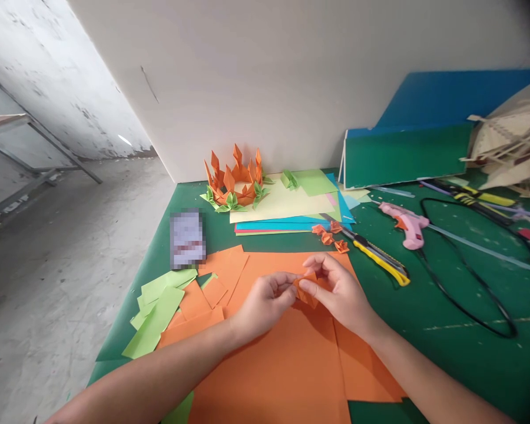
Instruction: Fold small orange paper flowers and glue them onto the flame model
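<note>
Lightly pinched: small orange paper piece [308,292] between both hands

Taking that piece as the centre of the dial, it sits raised just over the orange sheets [269,371], which spread out towards 6 o'clock. The left hand [270,299] meets it from about 9 o'clock, thumb and forefinger closed together on its edge, the other fingers curled in. The right hand [338,291] comes from about 3 o'clock, thumb flat on the near face and forefinger bent over the upper edge, with next to no gap apart from the paper. How tightly either presses, I cannot tell.

By its look it should weigh almost nothing and be dry, not slippery: stiff enough to keep a crease, yet easily crushed or torn at the corners. Creased edges and doubled layers would be the soundest places to hold; a hard squeeze across the middle would likely flatten it. Small orange paper florets [327,238] lie near 1 o'clock, and the yellow cutter [382,259], near 2 o'clock, has its blade end close to them, so paper could snag there.
</note>
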Tool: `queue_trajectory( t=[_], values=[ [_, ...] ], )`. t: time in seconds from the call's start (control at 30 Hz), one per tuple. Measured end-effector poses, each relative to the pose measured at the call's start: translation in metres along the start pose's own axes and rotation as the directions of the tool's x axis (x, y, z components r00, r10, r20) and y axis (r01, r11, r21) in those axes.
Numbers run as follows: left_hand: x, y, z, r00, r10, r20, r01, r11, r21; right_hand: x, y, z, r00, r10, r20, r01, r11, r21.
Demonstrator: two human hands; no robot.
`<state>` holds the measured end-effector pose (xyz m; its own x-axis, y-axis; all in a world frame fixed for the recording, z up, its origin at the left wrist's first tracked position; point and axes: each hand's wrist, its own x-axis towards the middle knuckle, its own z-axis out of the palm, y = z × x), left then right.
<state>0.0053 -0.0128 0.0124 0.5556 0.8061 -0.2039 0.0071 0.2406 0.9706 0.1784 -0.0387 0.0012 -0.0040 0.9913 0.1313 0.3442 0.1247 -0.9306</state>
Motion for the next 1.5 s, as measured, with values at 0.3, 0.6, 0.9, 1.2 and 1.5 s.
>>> queue_trajectory(
  t=[0.3,0.6,0.9,1.2,1.5],
  values=[
    [0.003,0.006,0.002,0.997,-0.083,0.011,0.082,0.950,-0.301,-0.001,-0.001,0.002,0.992,-0.091,-0.093,0.091,0.996,0.004],
    [0.001,0.014,0.001,0.976,-0.156,-0.151,0.082,0.908,-0.411,-0.001,-0.006,-0.004,0.836,-0.547,-0.029,0.463,0.733,-0.498],
    [0.000,0.009,0.001,0.996,-0.059,-0.069,0.033,0.943,-0.330,0.000,-0.007,-0.003,0.812,-0.584,0.010,0.487,0.669,-0.562],
    [0.000,0.007,0.002,0.994,-0.064,-0.086,0.034,0.948,-0.317,0.004,-0.007,-0.009,0.844,-0.533,0.052,0.490,0.729,-0.477],
    [0.000,0.005,0.008,0.995,-0.038,-0.096,0.005,0.945,-0.326,0.003,-0.009,-0.004,0.861,-0.508,-0.013,0.445,0.767,-0.463]
  ],
)
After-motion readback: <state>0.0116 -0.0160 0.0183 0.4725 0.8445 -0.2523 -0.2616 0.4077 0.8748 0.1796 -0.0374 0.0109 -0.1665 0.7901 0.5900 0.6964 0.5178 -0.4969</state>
